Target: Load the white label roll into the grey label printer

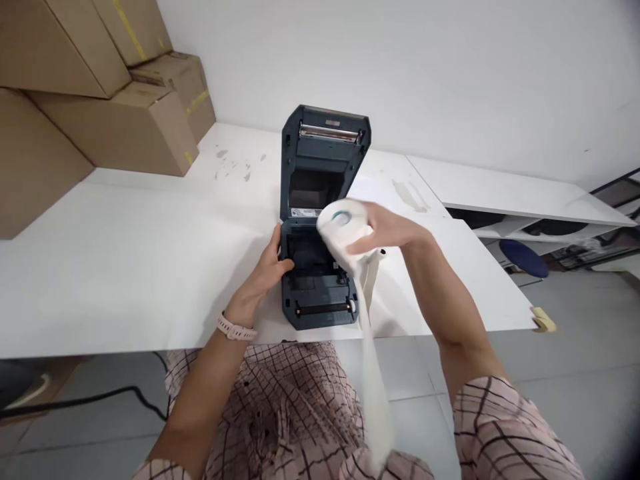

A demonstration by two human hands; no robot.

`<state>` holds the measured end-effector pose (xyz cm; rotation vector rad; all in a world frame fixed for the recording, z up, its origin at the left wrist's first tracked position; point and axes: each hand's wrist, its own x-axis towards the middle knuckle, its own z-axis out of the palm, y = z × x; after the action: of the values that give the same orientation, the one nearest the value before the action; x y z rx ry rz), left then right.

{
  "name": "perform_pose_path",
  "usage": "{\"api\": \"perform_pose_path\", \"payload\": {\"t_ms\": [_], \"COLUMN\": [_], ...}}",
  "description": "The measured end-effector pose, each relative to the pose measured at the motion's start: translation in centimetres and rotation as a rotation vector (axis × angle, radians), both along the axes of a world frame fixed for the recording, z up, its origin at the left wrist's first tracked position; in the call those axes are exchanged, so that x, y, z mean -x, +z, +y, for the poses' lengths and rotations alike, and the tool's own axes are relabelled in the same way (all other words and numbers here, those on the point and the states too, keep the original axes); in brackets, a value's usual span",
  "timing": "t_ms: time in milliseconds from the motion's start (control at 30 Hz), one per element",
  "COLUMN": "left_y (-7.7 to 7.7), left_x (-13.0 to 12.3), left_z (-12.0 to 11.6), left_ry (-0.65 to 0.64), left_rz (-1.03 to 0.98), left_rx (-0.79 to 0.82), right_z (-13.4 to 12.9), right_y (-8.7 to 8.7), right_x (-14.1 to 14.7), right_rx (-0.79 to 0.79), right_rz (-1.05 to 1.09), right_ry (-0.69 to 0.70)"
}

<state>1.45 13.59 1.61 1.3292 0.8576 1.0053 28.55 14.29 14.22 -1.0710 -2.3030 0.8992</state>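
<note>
A dark label printer [320, 283] stands on the white table with its lid [325, 157] raised and its inner bay showing. My left hand [264, 272] grips the left side wall of the printer, thumb over the rim and fingers along the outside. My right hand [387, 228] is closed around a white label roll [336, 221], held above the right part of the bay and slightly blurred. From the roll, a loose paper strip [373, 380] hangs past the table's front edge. Behind the strip, a pale thing with a dark round end [383, 252] is partly hidden.
Cardboard boxes [125, 123] are stacked at the back left against the white wall. The table [150, 267] has scuff marks near the wall. On its right corner sits a yellow pad [543, 319]. A blue stool [523, 258] and shelving stand farther right; a black cable [100, 400] runs below.
</note>
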Motion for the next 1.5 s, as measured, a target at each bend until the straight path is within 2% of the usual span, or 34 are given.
{"api": "perform_pose_path", "payload": {"t_ms": [100,200,300,400,467,600,733,833,967,1200,1500], "left_y": [-0.3,-0.8,-0.9,-0.5,-0.3,-0.4,-1.1,-1.3,-1.2,-1.2,-0.4], "left_x": [0.3,0.5,0.5,0.4,0.4,0.4,0.4,0.3,0.3,0.5,0.2], "left_z": [0.2,0.2,0.1,-0.1,-0.3,-0.5,-0.4,-0.3,-0.3,-0.4,-0.6], "left_ry": [-0.026,-0.018,-0.020,-0.029,-0.030,-0.050,-0.041,-0.038,-0.021,-0.022,0.003], "left_rz": [0.003,0.001,0.003,0.000,-0.009,-0.041,-0.044,-0.040,-0.026,-0.028,-0.047], "left_rx": [-0.006,-0.003,0.024,0.023,0.027,0.041,0.004,-0.021,-0.012,-0.004,0.030], "right_z": [-0.3,0.4,1.4,1.6,0.5,-5.4,-11.7,-14.1,-14.6,-14.3,-16.4], "right_y": [0.8,-0.4,-2.1,-3.1,-3.4,-4.0,-6.4,-8.4,-9.5,-9.2,-10.1], "right_x": [4.3,7.2,8.2,7.8,7.1,5.6,5.1,5.6,6.3,6.2,8.0], "right_rx": [-0.061,-0.119,-0.091,-0.031,-0.087,-0.323,-0.352,-0.405,-0.460,-0.468,-0.480], "right_rz": [-0.399,-0.651,-0.730,-0.717,-0.652,-0.442,-0.387,-0.395,-0.399,-0.393,-0.408], "right_ry": [0.015,0.014,0.038,0.054,0.050,-0.001,-0.043,-0.123,-0.165,-0.155,-0.296]}}
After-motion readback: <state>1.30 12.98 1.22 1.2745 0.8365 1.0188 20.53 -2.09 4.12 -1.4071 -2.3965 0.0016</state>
